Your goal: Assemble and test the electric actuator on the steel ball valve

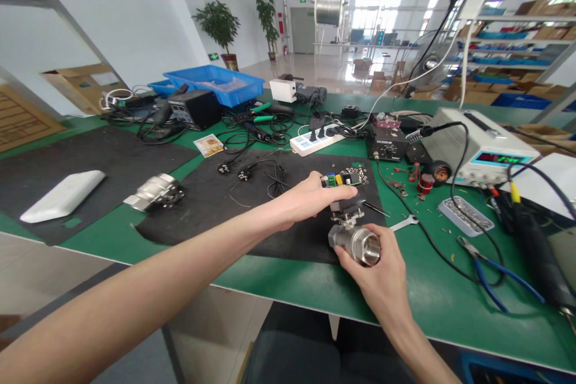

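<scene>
Workbench seen from the head camera. The right hand (382, 273) grips a metal valve (355, 240) from below, fingers curled around its threaded body, at the near edge of a black mat (225, 204). The left hand (315, 198) lies palm-down on the valve's top, fingers pressed together. Just beyond it lies a small circuit board (342, 179); a wrench (404, 223) rests beside the valve on the green table (427, 300).
</scene>
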A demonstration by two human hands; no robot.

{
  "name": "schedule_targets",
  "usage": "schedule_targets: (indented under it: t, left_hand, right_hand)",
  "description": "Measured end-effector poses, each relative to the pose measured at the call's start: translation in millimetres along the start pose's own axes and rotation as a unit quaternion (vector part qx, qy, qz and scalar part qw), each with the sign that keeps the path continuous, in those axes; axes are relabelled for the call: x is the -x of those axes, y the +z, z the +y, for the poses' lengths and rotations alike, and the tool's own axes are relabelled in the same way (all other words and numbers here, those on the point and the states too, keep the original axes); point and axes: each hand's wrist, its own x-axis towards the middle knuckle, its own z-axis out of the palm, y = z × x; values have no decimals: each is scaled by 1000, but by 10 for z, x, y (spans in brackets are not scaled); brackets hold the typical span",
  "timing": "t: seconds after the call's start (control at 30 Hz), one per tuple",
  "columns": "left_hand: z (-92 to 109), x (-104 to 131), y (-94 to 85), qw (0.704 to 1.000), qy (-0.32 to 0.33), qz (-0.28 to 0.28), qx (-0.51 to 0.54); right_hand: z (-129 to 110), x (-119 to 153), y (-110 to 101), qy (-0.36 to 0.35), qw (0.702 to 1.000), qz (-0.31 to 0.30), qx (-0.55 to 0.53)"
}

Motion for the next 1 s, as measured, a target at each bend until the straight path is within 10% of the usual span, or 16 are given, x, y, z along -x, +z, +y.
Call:
schedule_targets:
  t: [0.7,1.0]
  left_hand:
    - [139,324,69,988,70,5,-141]
    - [-90,637,103,970,152,101,-157]
  right_hand:
    - [-52,39,-10,-49,998,-30,38]
    - [-73,77,-34,-80,994,-59,40]
